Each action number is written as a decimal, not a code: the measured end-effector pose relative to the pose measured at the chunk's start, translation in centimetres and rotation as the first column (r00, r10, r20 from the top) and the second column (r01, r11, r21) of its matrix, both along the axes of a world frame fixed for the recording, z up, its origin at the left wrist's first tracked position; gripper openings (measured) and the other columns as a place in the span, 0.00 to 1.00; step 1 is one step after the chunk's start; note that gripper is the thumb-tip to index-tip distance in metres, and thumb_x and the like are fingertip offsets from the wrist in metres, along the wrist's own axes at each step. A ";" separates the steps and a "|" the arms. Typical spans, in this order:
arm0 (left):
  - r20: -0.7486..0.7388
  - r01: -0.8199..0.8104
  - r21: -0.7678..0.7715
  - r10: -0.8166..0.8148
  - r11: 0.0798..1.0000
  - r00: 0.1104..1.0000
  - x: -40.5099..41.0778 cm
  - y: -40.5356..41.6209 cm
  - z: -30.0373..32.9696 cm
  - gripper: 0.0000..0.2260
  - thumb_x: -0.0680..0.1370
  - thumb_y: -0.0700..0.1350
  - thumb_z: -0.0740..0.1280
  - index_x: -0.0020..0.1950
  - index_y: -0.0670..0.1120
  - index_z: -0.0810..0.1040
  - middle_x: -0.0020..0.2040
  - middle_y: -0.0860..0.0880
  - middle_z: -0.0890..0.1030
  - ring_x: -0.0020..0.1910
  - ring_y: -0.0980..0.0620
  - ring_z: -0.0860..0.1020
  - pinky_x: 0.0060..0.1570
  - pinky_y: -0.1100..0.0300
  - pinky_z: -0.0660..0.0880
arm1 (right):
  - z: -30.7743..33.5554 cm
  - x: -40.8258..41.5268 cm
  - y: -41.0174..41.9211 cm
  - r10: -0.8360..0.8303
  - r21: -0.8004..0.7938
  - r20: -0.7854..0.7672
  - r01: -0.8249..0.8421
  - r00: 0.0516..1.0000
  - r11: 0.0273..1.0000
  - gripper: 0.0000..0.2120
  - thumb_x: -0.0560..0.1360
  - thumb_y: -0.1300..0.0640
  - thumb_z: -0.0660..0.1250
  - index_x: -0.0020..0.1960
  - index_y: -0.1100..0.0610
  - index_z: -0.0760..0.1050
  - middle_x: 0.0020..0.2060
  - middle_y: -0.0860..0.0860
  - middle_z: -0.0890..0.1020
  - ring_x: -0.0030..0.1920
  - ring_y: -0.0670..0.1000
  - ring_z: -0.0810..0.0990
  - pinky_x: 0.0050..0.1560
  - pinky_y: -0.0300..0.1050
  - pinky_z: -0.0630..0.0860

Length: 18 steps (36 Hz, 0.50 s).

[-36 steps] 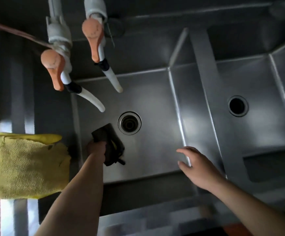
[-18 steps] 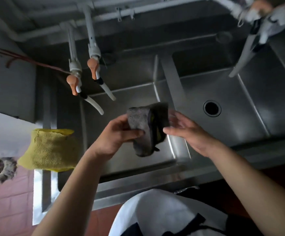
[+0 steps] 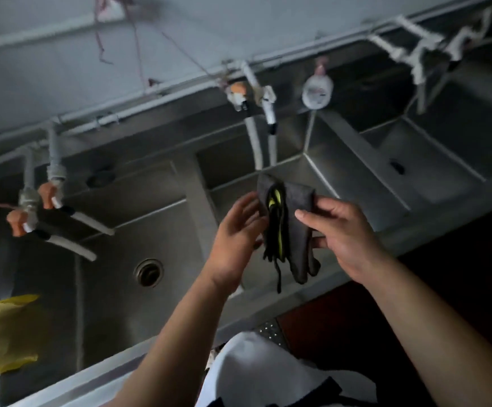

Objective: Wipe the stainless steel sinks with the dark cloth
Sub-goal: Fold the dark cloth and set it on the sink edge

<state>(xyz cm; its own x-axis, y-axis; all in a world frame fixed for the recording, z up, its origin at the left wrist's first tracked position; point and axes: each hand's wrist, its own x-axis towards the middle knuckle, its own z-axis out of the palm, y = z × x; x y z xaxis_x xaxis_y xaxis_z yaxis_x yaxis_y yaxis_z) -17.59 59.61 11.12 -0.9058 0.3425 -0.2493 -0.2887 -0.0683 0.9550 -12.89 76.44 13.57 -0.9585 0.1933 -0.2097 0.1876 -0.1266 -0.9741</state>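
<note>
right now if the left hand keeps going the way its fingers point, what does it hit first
Most likely the dark cloth: the left hand points up and right, straight at it, and its fingertips seem to touch its edge already.

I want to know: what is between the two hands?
The dark cloth, seen in the head view. The right hand pinches it; the left hand touches its other side.

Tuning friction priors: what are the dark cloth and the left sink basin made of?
Dark cloth: soft matte fabric, likely microfibre; it folds and droops limply, with a yellow-green trim showing.
Left sink basin: brushed stainless steel by its look; grey, with soft streaked reflections and sharp folded seams.
</note>
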 end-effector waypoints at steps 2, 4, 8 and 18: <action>0.062 0.140 0.067 -0.145 0.988 0.988 1.6 4.6 0.3 0.21 0.78 0.42 0.67 0.71 0.53 0.72 0.65 0.54 0.80 0.64 0.52 0.78 0.60 0.47 0.76 | 0.2 2.4 3.9 -0.059 0.026 -0.025 0.059 0.998 0.998 0.09 0.77 0.65 0.68 0.51 0.54 0.83 0.45 0.52 0.87 0.47 0.50 0.86 0.41 0.43 0.81; 0.076 0.223 0.108 -0.232 0.969 0.970 3.1 9.0 0.4 0.25 0.76 0.42 0.71 0.73 0.52 0.71 0.66 0.52 0.79 0.64 0.50 0.78 0.60 0.44 0.77 | 0.3 4.7 7.7 -0.115 0.023 -0.040 0.116 0.993 0.993 0.09 0.77 0.65 0.67 0.52 0.54 0.83 0.46 0.51 0.87 0.47 0.48 0.86 0.42 0.38 0.79; 0.041 0.308 0.097 -0.313 0.946 0.949 5.8 17.5 0.4 0.25 0.72 0.35 0.73 0.68 0.45 0.75 0.59 0.42 0.83 0.58 0.42 0.82 0.57 0.46 0.80 | 1.0 9.6 14.7 -0.256 0.032 -0.056 0.258 0.965 0.966 0.07 0.77 0.66 0.67 0.50 0.59 0.83 0.45 0.56 0.86 0.47 0.51 0.85 0.44 0.42 0.81; -0.035 0.501 -0.025 -0.502 0.865 0.864 7.3 33.0 1.6 0.15 0.75 0.30 0.68 0.58 0.44 0.81 0.51 0.45 0.86 0.51 0.44 0.84 0.46 0.52 0.81 | 2.4 20.2 30.5 -0.668 0.033 -0.064 0.670 0.742 0.741 0.11 0.75 0.68 0.68 0.52 0.56 0.83 0.47 0.50 0.87 0.49 0.49 0.85 0.51 0.41 0.82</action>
<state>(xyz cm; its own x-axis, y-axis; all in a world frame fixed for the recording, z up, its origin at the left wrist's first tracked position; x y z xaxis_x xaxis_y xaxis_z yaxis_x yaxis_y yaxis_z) -10.34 92.60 12.70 -0.6220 0.7498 -0.2256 -0.2427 0.0893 0.9660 7.29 106.90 15.93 -0.5867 0.7974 -0.1410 0.0289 -0.1534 -0.9877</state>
